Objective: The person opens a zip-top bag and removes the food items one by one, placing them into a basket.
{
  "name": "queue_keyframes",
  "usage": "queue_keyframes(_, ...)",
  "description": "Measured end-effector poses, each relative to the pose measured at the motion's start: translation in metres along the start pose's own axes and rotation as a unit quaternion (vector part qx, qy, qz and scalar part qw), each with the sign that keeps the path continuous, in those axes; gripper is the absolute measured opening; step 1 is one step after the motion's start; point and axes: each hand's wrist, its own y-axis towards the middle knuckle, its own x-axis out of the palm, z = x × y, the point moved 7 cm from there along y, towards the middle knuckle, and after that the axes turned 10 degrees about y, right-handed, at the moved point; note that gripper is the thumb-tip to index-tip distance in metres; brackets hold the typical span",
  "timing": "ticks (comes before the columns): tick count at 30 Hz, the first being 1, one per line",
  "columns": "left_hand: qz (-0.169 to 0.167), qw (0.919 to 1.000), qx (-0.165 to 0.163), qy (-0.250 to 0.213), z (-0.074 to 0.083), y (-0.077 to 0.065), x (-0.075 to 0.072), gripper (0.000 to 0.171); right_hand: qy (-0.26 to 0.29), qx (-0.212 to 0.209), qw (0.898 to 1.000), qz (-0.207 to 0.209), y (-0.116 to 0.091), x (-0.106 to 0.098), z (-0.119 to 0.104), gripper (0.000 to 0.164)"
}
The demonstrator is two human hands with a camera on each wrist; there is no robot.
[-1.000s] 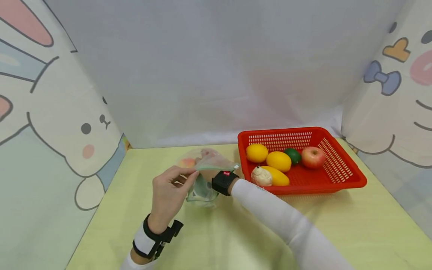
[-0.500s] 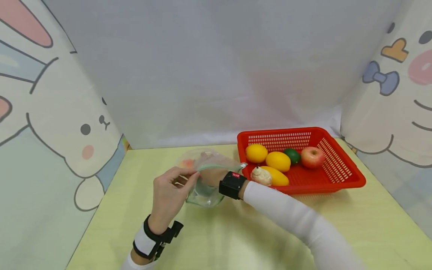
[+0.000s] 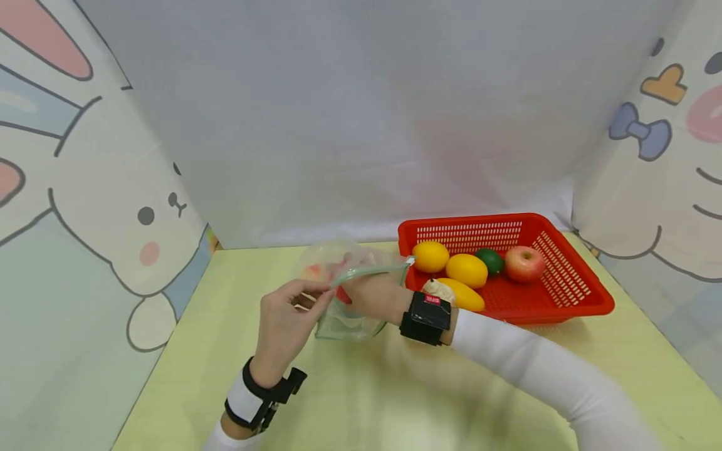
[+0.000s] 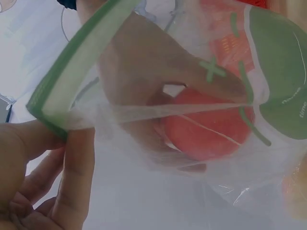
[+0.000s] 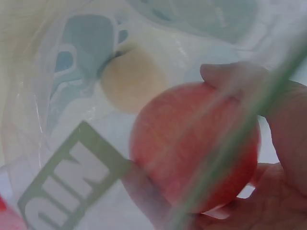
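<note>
A clear zip bag (image 3: 345, 327) with a green-edged mouth and green print is on the table. My left hand (image 3: 286, 326) pinches the edge of that mouth between thumb and fingers. My right hand (image 3: 376, 297) reaches into the bag, its fingers curled round a red round fruit (image 5: 192, 143) of a kind I cannot tell. In the left wrist view the same fruit shows through the plastic, near the mouth. Deeper in the bag, a pale yellowish round fruit (image 5: 134, 79) appears in the right wrist view, partly behind the red one.
A red plastic basket (image 3: 581, 307) stands to the right. It holds two lemon-like yellow fruits (image 3: 466, 270), a mango-like yellow fruit (image 3: 464, 295), a dark green fruit (image 3: 489, 260), an apple (image 3: 524, 264) and a cream-coloured lump (image 3: 437, 289). White cloth (image 3: 366, 125) hangs behind the table.
My right hand has drawn back to the right, partway out of the bag, with the red fruit now showing at the mouth. My left hand keeps its pinch almost in place.
</note>
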Motion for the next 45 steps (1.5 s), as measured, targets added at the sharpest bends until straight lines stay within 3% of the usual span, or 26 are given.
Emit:
queue_keyframes(1, 0.0, 1.0, 0.001, 0.003, 0.0, 0.0, 0.0, 0.011, 0.023, 0.005, 1.0, -0.006, -0.003, -0.002, 0.001, 0.045)
queue_keyframes(2, 0.001, 1.0, 0.002, 0.005, 0.0, 0.001, 0.0, 0.01, 0.089, 0.019, 0.996, -0.003, -0.009, -0.008, 0.004, 0.048)
queue_keyframes(4, 0.003, 1.0, 0.001, 0.007, -0.001, 0.001, 0.0, 0.009, 0.131, 0.028, 0.991, -0.025, -0.024, -0.015, 0.005, 0.051)
queue_keyframes(9, 0.007, 0.9999, -0.014, 0.0, -0.003, 0.0, -0.002, 0.008, 0.187, 0.027, 0.981, -0.045, -0.062, -0.036, 0.006, 0.068)
queue_keyframes(13, 0.009, 0.9995, -0.031, 0.001, -0.004, -0.001, -0.002, 0.006, 0.238, 0.014, 0.97, -0.048, -0.09, -0.061, 0.018, 0.067)
queue_keyframes(17, 0.006, 0.9991, -0.042, -0.001, -0.004, -0.002, -0.002, 0.005, 0.227, 0.02, 0.973, -0.027, -0.113, -0.085, 0.04, 0.07)
queue_keyframes(22, 0.003, 0.9992, -0.039, -0.012, -0.004, -0.004, -0.001, 0.005, 0.189, 0.068, 0.98, -0.017, -0.133, -0.098, 0.081, 0.067)
queue_keyframes(27, 0.004, 0.9993, -0.037, -0.009, -0.002, -0.004, -0.002, 0.008, 0.195, 0.125, 0.972, -0.046, -0.145, -0.083, 0.134, 0.071)
queue_keyframes(34, 0.005, 0.9995, -0.028, -0.012, 0.0, -0.002, -0.002, 0.006, 0.218, 0.202, 0.947, -0.12, -0.157, -0.034, 0.196, 0.069)
queue_keyframes(40, 0.007, 0.9993, -0.032, -0.019, -0.001, -0.002, -0.003, 0.01, 0.197, 0.236, 0.928, -0.211, -0.166, 0.018, 0.224, 0.074)
queue_keyframes(45, 0.004, 0.9993, -0.033, -0.019, -0.002, -0.002, -0.003, 0.005, 0.185, 0.251, 0.915, -0.256, -0.171, 0.038, 0.231, 0.083)
